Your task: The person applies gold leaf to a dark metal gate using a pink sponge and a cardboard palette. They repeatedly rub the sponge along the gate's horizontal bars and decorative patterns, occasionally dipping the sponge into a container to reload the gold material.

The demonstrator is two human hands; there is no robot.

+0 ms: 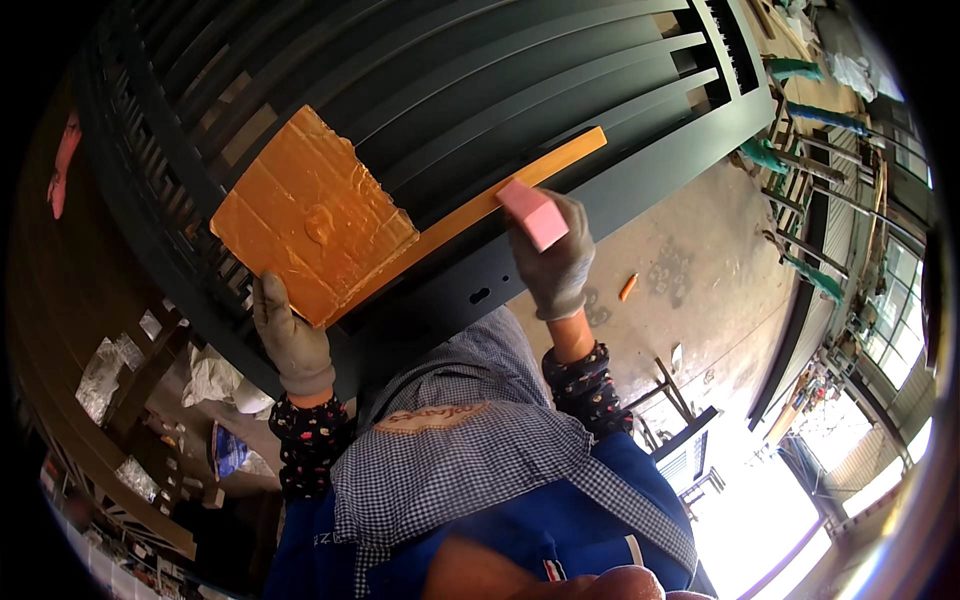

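My gloved left hand (291,340) grips the near corner of a torn cardboard piece (310,215) coated in glossy orange, with a thicker blob near its middle. My gloved right hand (557,255) is closed around a pink block, which looks like a sponge (534,214). Just beyond the block runs a flat orange bar (552,163), its left part hidden under the cardboard. Both lie over a large dark grey slatted metal panel (650,168). Its near rail has a keyhole-shaped cutout (480,296). Whether the sponge touches the orange bar I cannot tell.
A small orange stick (628,287) lies on the concrete floor to the right. Racks with green-wrapped arms (795,68) stand at far right. At left are brown metal frames (110,470) and crumpled plastic wrapping (215,380). A pink glove (62,170) shows at the far left.
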